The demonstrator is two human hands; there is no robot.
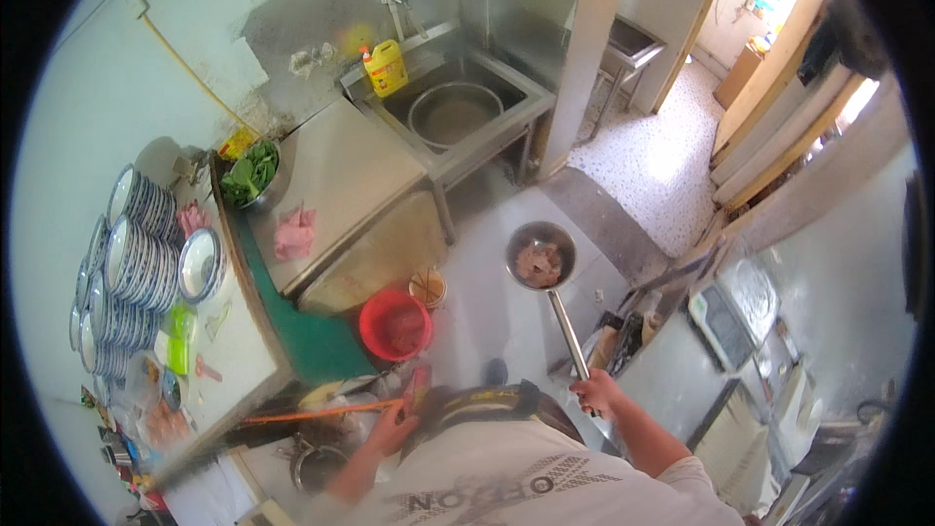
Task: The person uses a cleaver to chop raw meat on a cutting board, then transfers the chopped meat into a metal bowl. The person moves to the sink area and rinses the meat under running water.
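Observation:
My right hand (595, 393) grips the long handle of a metal ladle (567, 332), whose round bowl is held out in front of my body. Pale pink pieces, apparently raw meat (539, 264), lie in the bowl. At the lower left, my left hand (388, 429) is beside the end of an orange stick or strap (321, 410) and a pinkish-red object (418, 386); blur hides whether its fingers hold either. A red plastic bucket (369, 329) with pinkish contents stands on the floor ahead, next to a small round container (436, 290) with thin sticks.
Stacked rimmed bowls (142, 263) and a metal bowl of leafy greens (252, 175) are at left. Pink gloves (295, 232) lie on the counter. Beyond stands a sink (540, 101) holding a round basin (456, 115) and a yellow jug (386, 69). A scale (723, 325) is at right.

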